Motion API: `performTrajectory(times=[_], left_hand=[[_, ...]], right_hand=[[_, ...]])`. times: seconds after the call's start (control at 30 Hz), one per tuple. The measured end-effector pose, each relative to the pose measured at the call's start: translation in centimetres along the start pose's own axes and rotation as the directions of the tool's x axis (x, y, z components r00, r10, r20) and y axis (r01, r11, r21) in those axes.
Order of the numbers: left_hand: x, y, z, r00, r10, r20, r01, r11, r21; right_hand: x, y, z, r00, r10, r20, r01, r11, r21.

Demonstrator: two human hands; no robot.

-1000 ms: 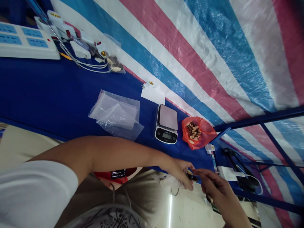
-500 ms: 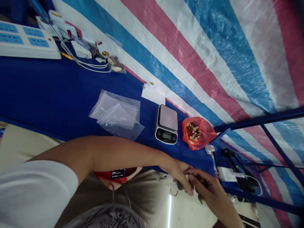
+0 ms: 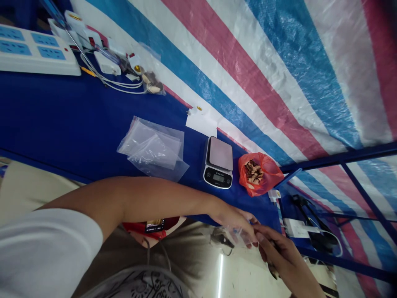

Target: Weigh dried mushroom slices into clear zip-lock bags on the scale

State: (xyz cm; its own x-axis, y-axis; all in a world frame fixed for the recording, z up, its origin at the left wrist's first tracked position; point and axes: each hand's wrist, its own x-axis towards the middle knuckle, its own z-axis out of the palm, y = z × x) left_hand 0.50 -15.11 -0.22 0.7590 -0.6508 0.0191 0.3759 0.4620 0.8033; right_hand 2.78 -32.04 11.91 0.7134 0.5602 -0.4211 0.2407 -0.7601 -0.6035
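My left hand reaches across the front edge of the table, its fingers closed on a small clear plastic bag. Several dark pieces show at the bag's left end. Meeting it at the fingertips, my right hand is curled, with dark dried pieces partly visible below its fingers. A red plastic bag of brown and cream dried slices stands open beyond the hands. To its left is a kitchen scale; its display is too small to read.
Flat clear zip bags lie on the blue table, with a white paper behind. Back left are a power strip, cables and a filled clear bag. A red bag with a phone sits at my lap. A blue frame stands right.
Both hands have shifted slightly right, my right hand also lower. More of the clear bag and its dark pieces now shows beneath my left hand.
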Motion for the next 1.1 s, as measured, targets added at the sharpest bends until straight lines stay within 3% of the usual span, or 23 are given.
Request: performTrajectory(times=[0.17,0.33,0.43,0.53,0.6,0.63,0.7,0.77,0.83,0.87,0.9,0.93,1.03,1.1], left_hand=[[0.0,0.6,-0.5,0.994,-0.034,0.102,0.053,0.982,-0.183],[-1.3,2.7,-1.6,0.989,-0.081,0.121,0.082,0.997,-0.006],[-3.8,5.6,-2.7,0.996,-0.083,-0.042,0.089,0.981,0.173],[-7.8,9.6,-3.7,0.977,-0.006,-0.213,0.075,0.945,0.317],[-10.7,12.2,-4.2,0.927,0.163,-0.337,-0.013,0.914,0.405],[-12.1,13.3,-4.5,0.882,0.25,-0.399,-0.049,0.892,0.45],[-14.4,14.7,-5.1,0.718,0.421,-0.554,-0.073,0.837,0.542],[-16.1,14.9,-6.0,0.476,0.528,-0.703,0.005,0.798,0.603],[-17.1,14.2,-7.3,0.222,0.574,-0.788,0.131,0.783,0.608],[-17.5,13.7,-8.0,0.135,0.596,-0.791,0.184,0.77,0.611],[-17.8,13.1,-8.7,0.077,0.629,-0.774,0.231,0.744,0.627],[-18.0,12.6,-9.3,0.047,0.672,-0.739,0.267,0.704,0.658],[-18.4,11.4,-10.8,-0.006,0.802,-0.598,0.343,0.563,0.752],[-18.4,10.8,-11.3,-0.027,0.834,-0.551,0.382,0.518,0.765]], right_hand=[[-0.6,-0.6,0.6,0.999,-0.026,-0.023,0.026,1.0,-0.008],[0.4,-0.5,0.6,0.964,-0.076,-0.256,0.11,0.987,0.121],[1.5,-0.5,-0.3,0.893,-0.099,-0.439,0.2,0.961,0.19],[3.2,-1.8,-0.4,0.819,-0.135,-0.557,0.307,0.924,0.228],[5.3,-3.3,0.6,0.786,-0.163,-0.596,0.371,0.896,0.244],[6.6,-4.2,1.3,0.771,-0.172,-0.614,0.405,0.876,0.262],[9.7,-5.6,2.9,0.736,-0.179,-0.653,0.478,0.821,0.314],[12.6,-6.3,4.6,0.724,-0.198,-0.661,0.51,0.799,0.32],[14.6,-6.2,5.7,0.793,-0.194,-0.578,0.441,0.837,0.324],[15.1,-6.0,6.1,0.81,-0.185,-0.557,0.415,0.851,0.321],[15.2,-5.5,6.3,0.814,-0.174,-0.555,0.4,0.86,0.316],[15.1,-5.0,6.4,0.798,-0.161,-0.58,0.398,0.864,0.309],[14.1,-3.1,6.5,0.748,-0.089,-0.657,0.378,0.871,0.313],[13.6,-1.6,6.7,0.784,-0.025,-0.62,0.323,0.869,0.373]])
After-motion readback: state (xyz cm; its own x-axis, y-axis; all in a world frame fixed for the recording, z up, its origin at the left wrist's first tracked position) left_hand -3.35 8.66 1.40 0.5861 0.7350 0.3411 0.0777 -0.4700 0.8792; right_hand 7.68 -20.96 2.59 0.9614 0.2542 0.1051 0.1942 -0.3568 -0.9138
